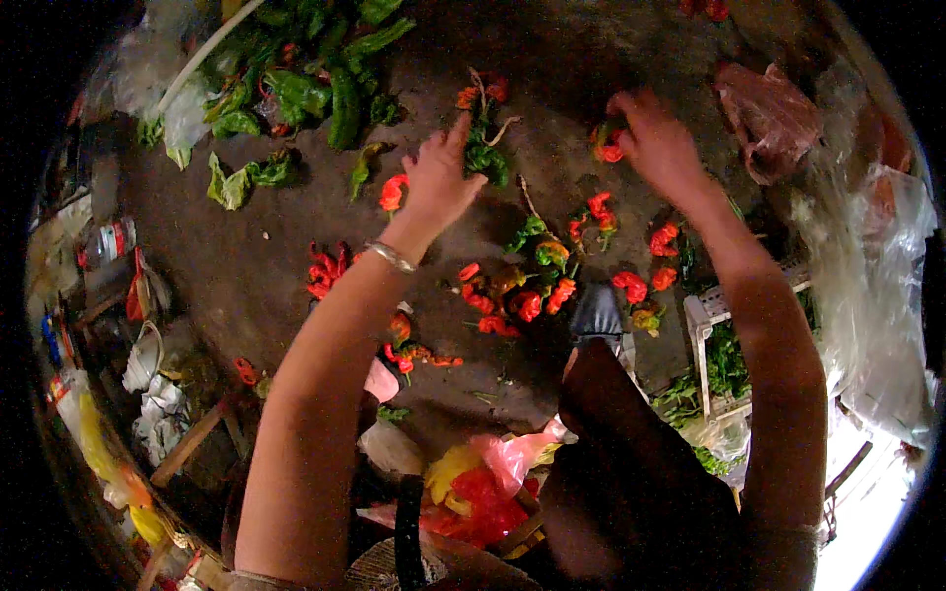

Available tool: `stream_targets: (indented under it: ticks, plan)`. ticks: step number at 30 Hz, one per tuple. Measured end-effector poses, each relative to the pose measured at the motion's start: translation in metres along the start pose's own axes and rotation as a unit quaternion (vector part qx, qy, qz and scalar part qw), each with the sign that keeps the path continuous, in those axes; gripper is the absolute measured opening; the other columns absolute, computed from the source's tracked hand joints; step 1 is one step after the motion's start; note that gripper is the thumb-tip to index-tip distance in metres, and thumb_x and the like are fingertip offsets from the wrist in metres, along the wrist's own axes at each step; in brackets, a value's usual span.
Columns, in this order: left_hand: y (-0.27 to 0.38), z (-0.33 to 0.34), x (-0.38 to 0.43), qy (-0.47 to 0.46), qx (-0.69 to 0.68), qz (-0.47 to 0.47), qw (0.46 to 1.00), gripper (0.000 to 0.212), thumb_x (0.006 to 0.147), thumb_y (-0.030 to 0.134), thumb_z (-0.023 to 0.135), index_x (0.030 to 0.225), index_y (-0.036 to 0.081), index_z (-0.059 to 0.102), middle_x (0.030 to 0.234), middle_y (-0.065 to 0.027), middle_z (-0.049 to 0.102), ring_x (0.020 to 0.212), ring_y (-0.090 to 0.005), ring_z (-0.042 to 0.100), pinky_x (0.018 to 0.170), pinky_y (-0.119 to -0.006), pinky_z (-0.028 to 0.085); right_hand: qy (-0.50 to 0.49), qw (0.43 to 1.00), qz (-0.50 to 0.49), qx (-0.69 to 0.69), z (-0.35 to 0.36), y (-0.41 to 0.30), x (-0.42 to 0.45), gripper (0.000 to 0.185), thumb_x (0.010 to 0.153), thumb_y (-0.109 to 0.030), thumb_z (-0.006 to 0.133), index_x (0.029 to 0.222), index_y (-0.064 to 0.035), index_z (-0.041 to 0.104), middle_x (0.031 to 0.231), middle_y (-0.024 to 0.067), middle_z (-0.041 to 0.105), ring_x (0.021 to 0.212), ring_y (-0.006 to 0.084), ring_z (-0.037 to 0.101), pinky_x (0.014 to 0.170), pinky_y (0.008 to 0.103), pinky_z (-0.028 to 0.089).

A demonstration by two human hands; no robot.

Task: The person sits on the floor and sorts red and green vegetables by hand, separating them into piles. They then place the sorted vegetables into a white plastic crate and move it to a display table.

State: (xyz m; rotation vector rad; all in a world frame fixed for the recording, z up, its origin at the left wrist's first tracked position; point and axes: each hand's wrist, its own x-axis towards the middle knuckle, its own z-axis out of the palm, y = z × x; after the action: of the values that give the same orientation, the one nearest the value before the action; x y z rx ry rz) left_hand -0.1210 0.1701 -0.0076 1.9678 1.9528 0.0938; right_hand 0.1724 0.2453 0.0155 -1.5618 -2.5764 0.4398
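Note:
My left hand (443, 173), with a bracelet at its wrist, reaches over the dark floor with its fingers apart and holds nothing. Near its fingertips lie orange peppers and green leaves (485, 164) with dry stems. Just left of it is a red pepper (393, 192). My right hand (641, 125) is blurred, its fingers at a red and green pepper (609, 145); whether they grip it cannot be told. Between my forearms several wrinkled red peppers (526, 304) lie in a loose cluster. More red peppers (325, 272) are heaped beside my left forearm.
Long green peppers (344, 107) and leaves are piled at the upper left. A reddish plastic bag (768, 122) lies at the upper right, near clear plastic sheeting (865, 273). A white crate (701, 354) with greens stands at right. Below, red and yellow plastic bags (484, 491) lie near my legs.

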Motion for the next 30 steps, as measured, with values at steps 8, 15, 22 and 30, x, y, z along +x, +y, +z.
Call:
stream_targets:
  ticks: [8, 15, 22, 30]
  plan:
    - [0.052, -0.014, -0.05, -0.048, -0.079, 0.08, 0.993, 0.052, 0.067, 0.006, 0.071, 0.115, 0.011, 0.05, 0.114, -0.019, 0.048, 0.105, -0.0387, 0.055, 0.092, -0.049, 0.043, -0.103, 0.991, 0.065, -0.049, 0.03, 0.058, 0.007, 0.056, 0.082, -0.011, 0.059, 0.136, -0.0116, 0.046, 0.134, 0.0214, 0.048, 0.119, 0.0421, 0.05, 0.098, 0.048, 0.044]
    - [-0.038, -0.053, -0.037, 0.081, -0.403, -0.145, 0.9, 0.051, 0.07, 0.008, 0.071, 0.115, 0.005, 0.048, 0.099, -0.0167, 0.064, 0.091, -0.0369, 0.063, 0.083, -0.039, 0.05, -0.018, 0.981, 0.168, 0.097, 0.003, 0.064, -0.032, 0.056, 0.083, -0.026, 0.061, 0.135, -0.0091, 0.049, 0.132, 0.0226, 0.053, 0.119, 0.0389, 0.052, 0.101, 0.0452, 0.042]
    - [-0.027, -0.024, -0.033, -0.071, 0.022, 0.098, 0.992, 0.057, 0.066, 0.017, 0.072, 0.12, 0.01, 0.056, 0.113, -0.0138, 0.053, 0.108, -0.0345, 0.053, 0.089, -0.05, 0.041, -0.104, 0.899, 0.183, 0.383, -0.012, -0.017, -0.04, 0.046, 0.082, -0.018, 0.063, 0.126, -0.0098, 0.051, 0.111, 0.0084, 0.06, 0.105, 0.018, 0.054, 0.093, 0.0328, 0.042]
    - [-0.018, -0.012, -0.031, -0.048, 0.007, 0.041, 0.998, 0.044, 0.068, 0.01, 0.071, 0.109, 0.009, 0.056, 0.104, -0.0159, 0.056, 0.099, -0.0379, 0.057, 0.082, -0.048, 0.046, -0.26, 0.944, -0.048, 0.199, 0.021, -0.122, -0.046, 0.046, 0.071, 0.004, 0.059, 0.115, -0.0077, 0.051, 0.112, 0.0162, 0.054, 0.109, 0.037, 0.055, 0.091, 0.0456, 0.046]
